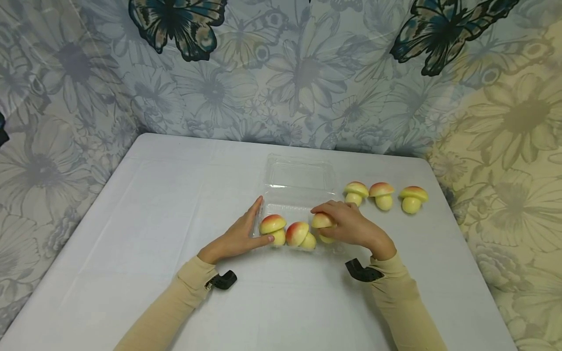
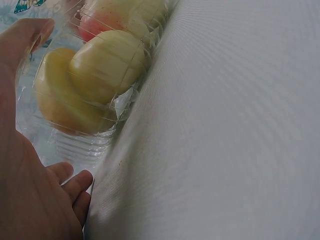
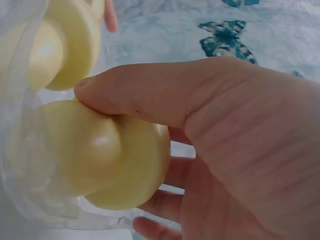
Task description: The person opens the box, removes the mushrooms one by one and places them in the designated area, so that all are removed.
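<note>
A clear plastic clamshell box (image 1: pixel 285 199) lies with its lid (image 1: pixel 300 173) folded back. Along its front sit two toy mushrooms, the left one (image 1: pixel 272 224) and the middle one (image 1: pixel 298 234), with yellow stems and red-tinged yellow caps. My right hand (image 1: pixel 353 225) grips a third mushroom (image 3: pixel 95 150) at the box's front right, thumb on one side and fingers behind it. With fingers straight, my left hand (image 1: pixel 237 237) rests against the box's left side, its thumb reaching over the front by the left mushroom. The clear wall (image 2: pixel 85 145) shows close up in the left wrist view.
Three more mushrooms stand in a row right of the box: a near-left one (image 1: pixel 355 193), a middle one (image 1: pixel 382 196) and a right one (image 1: pixel 413 199). A white cloth (image 1: pixel 175 195) covers the table. Patterned walls (image 1: pixel 215 90) rise behind and at both sides.
</note>
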`<state>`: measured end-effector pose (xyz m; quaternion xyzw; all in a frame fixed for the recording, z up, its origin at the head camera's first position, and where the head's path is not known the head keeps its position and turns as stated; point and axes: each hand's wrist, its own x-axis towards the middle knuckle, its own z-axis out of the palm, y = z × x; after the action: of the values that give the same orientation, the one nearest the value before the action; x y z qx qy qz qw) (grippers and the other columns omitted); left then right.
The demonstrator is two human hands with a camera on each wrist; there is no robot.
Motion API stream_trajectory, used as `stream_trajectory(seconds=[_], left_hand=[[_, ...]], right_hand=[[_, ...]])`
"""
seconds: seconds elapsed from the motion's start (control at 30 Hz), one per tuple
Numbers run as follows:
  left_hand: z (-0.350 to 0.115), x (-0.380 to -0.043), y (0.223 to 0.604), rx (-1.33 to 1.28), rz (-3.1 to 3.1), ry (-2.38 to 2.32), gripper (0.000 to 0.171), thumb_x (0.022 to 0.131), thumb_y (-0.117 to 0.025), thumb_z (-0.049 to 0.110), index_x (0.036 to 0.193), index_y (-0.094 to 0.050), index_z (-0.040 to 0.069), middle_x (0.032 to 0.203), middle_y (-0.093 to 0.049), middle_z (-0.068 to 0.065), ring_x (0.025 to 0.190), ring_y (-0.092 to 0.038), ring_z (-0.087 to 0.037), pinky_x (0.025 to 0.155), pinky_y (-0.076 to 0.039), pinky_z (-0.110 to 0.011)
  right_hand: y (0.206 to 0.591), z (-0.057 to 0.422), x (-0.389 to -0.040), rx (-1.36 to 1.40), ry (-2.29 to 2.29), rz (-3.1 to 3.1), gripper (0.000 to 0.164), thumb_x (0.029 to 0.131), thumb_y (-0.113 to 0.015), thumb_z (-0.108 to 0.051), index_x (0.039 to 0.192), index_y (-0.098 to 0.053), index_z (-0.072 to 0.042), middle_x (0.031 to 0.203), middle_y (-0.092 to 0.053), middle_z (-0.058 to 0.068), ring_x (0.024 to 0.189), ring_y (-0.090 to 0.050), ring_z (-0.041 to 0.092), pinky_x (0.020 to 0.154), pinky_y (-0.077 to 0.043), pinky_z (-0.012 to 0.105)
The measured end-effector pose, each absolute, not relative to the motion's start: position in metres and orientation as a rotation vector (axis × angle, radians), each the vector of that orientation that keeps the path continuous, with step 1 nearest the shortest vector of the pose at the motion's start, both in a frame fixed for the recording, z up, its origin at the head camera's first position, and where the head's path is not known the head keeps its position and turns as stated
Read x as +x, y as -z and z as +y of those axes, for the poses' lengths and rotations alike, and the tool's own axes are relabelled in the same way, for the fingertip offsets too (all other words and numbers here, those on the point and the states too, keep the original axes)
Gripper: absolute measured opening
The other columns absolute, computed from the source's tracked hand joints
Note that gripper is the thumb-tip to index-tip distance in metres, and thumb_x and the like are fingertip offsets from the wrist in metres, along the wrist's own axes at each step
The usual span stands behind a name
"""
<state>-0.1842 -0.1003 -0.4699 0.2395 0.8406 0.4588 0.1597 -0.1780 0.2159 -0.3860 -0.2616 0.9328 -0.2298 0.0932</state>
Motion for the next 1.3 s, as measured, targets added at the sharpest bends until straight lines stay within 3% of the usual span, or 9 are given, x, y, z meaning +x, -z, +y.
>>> stream_trajectory(seconds=[0.23,0.77,1.3], left_hand=[[-0.101,-0.184,0.469,0.683,2.4,-1.31,0.111,0.09,-0.07,0.051,0.164,0.007,0.022,0.172,-0.005,-0.012,0.159,-0.008,-0.03,0.127,-0.014,-0.055],[-0.103,-0.183,0.471,0.685,2.398,-1.314,0.111,0.09,-0.07,0.052,0.164,0.007,0.022,0.172,-0.004,-0.012,0.159,-0.008,-0.031,0.127,-0.014,-0.056],[-0.101,-0.185,0.471,0.684,2.387,-1.326,0.11,0.091,-0.069,0.052,0.164,0.007,0.021,0.172,-0.003,-0.011,0.159,-0.006,-0.031,0.127,-0.014,-0.056]], right_hand=[[0.385,0.217,-0.177,-0.831,0.828,2.699,0.045,0.088,-0.074,-0.01,0.131,-0.063,-0.003,0.124,-0.064,0.01,0.114,-0.056,0.026,0.094,-0.049,0.043],[0.373,0.22,-0.173,-0.795,0.966,2.689,0.044,0.092,-0.074,-0.012,0.134,-0.06,-0.012,0.125,-0.063,0.006,0.109,-0.055,0.018,0.089,-0.051,0.039],[0.369,0.229,-0.175,-0.823,1.006,2.718,0.039,0.092,-0.074,-0.01,0.129,-0.062,-0.012,0.126,-0.063,0.006,0.107,-0.054,0.018,0.083,-0.051,0.038]])
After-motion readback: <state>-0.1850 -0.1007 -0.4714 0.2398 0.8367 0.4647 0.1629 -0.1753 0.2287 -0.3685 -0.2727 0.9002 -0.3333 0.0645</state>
